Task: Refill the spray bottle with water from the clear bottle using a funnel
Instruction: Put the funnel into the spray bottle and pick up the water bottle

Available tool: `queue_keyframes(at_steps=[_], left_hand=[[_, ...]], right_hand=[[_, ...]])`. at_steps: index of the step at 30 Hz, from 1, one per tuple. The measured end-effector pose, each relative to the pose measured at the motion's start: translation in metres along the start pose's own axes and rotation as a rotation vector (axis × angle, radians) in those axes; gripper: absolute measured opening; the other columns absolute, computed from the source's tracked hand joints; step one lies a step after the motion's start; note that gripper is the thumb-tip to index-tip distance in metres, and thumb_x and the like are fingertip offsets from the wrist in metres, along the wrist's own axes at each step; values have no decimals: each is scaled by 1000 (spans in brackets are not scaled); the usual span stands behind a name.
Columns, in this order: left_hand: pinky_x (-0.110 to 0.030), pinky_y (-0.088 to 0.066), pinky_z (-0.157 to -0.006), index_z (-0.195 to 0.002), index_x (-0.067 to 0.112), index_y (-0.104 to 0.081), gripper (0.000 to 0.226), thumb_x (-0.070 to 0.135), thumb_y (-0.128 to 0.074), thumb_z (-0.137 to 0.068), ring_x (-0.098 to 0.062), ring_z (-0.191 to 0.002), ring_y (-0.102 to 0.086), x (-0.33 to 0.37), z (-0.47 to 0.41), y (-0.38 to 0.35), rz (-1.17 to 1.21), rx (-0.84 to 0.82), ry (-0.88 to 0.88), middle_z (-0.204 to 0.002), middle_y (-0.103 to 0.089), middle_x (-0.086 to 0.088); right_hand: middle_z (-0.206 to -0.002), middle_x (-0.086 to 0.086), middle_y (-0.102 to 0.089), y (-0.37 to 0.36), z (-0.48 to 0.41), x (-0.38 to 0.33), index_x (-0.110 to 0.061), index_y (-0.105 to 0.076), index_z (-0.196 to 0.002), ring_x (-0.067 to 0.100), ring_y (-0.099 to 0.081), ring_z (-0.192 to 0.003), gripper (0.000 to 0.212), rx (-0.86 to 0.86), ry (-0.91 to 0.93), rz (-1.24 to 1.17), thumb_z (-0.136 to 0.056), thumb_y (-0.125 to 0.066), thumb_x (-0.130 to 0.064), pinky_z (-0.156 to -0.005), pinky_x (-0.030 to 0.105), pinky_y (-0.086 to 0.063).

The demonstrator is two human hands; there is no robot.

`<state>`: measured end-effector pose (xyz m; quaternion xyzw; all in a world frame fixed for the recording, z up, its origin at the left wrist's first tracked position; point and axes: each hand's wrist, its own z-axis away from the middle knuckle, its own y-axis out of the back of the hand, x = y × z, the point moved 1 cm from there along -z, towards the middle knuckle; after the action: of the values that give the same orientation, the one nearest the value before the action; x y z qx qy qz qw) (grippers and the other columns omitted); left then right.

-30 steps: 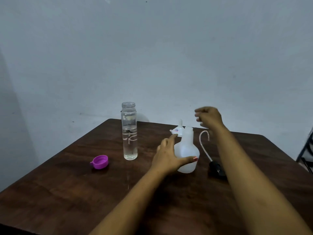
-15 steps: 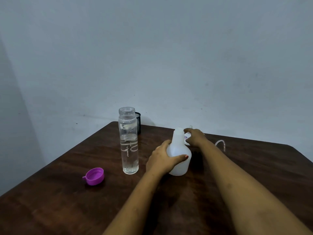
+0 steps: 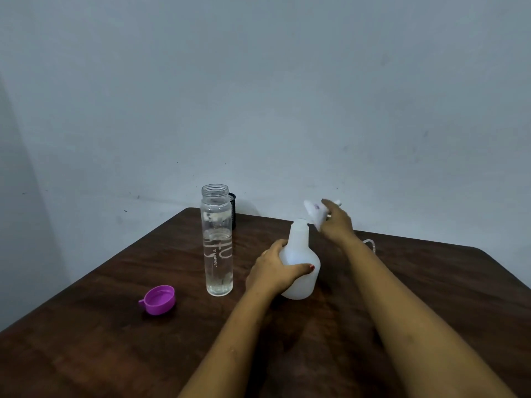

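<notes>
The white spray bottle (image 3: 301, 254) stands upright on the brown table (image 3: 115, 340) with its neck uncapped. My left hand (image 3: 275, 268) grips its round body from the left. My right hand (image 3: 336, 225) holds a small white funnel (image 3: 314, 211) in the air, tilted, just above and to the right of the bottle's neck. The clear bottle (image 3: 217, 239) stands open to the left, partly filled with water.
A purple cap (image 3: 159, 299) lies upside down at the front left. A black mesh holder (image 3: 232, 208) stands behind the clear bottle by the wall. A thin clear tube (image 3: 370, 243) shows behind my right forearm.
My right hand went down to the table behind the spray bottle, took the funnel and has lifted it above the neck. My left hand closed on the bottle's body and stays there.
</notes>
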<state>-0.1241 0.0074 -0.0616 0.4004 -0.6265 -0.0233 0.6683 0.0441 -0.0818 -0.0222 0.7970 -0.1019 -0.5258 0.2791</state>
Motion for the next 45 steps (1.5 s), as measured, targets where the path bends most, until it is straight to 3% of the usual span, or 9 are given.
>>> queue_keyframes(at_steps=[4,7,12,21,26,31,37,41,45], left_hand=[[-39,-47,-89,-132,35,-39,78,55,-71,-64,-21,-112,-49,-1,15,3,21,-4,30,-132,-49,2],[-39,-47,-90,-132,35,-40,78,54,-72,-64,-21,-113,-49,0,27,4,45,-3,36,-133,-48,2],[-40,-47,-92,-134,34,-38,80,55,-71,-64,-22,-117,-48,5,46,5,36,-9,44,-135,-47,2],[-36,-47,-87,-133,32,-39,77,54,-71,-66,-22,-115,-49,8,61,9,53,-37,30,-133,-49,2],[-33,-45,-82,-132,33,-40,77,54,-71,-64,-20,-109,-51,6,62,11,70,-47,29,-130,-51,2],[-31,-43,-80,-133,34,-40,77,55,-70,-66,-20,-113,-51,5,61,10,69,-42,9,-131,-51,2],[-45,-38,-104,-145,29,-25,98,53,-74,-64,-21,-133,-36,-4,70,13,-34,-30,-103,-147,-36,1],[-42,-33,-107,-130,26,-42,68,24,-71,-68,-19,-132,-33,-15,82,35,-68,174,-212,-137,-41,5],[-44,-38,-98,-113,19,-44,50,5,-63,-68,-24,-123,-37,-22,85,62,-57,696,-186,-127,-42,-4]], right_hand=[[-112,3,-59,35,34,-40,-20,-52,-121,19,-58,-97,54,130,-6,-576,-76,-65,7,-81,32,-53],[-89,-1,-58,48,64,-65,-19,-59,-99,13,-57,-76,21,-55,-52,-864,-82,-69,-11,-61,28,-56],[-84,-6,-57,47,104,-72,-22,-68,-94,10,-39,-65,23,-194,-32,-640,-85,-63,-43,-56,24,-42],[-89,-6,-64,37,134,-78,-17,-70,-100,13,-52,-81,36,-253,-14,-504,-80,-66,-47,-64,27,-36],[-79,-11,-70,38,139,-75,-20,-67,-88,-4,-63,-65,21,-265,3,-402,-83,-66,-40,-50,12,-40],[-95,-2,-70,32,145,-69,-15,-67,-99,8,-62,-84,32,-305,-16,-369,-84,-64,-43,-47,11,-40],[-109,2,-69,22,150,-52,-17,-64,-108,13,-65,-100,33,-329,3,-416,-78,-74,-25,-78,25,-51],[-114,1,-66,18,153,-48,-15,-60,-117,18,-61,-107,46,-263,-8,-426,-75,-77,-25,-92,36,-51],[-114,-2,-60,15,158,-52,-22,-51,-118,16,-59,-103,60,-190,-40,-487,-67,-83,-25,-83,33,-51]])
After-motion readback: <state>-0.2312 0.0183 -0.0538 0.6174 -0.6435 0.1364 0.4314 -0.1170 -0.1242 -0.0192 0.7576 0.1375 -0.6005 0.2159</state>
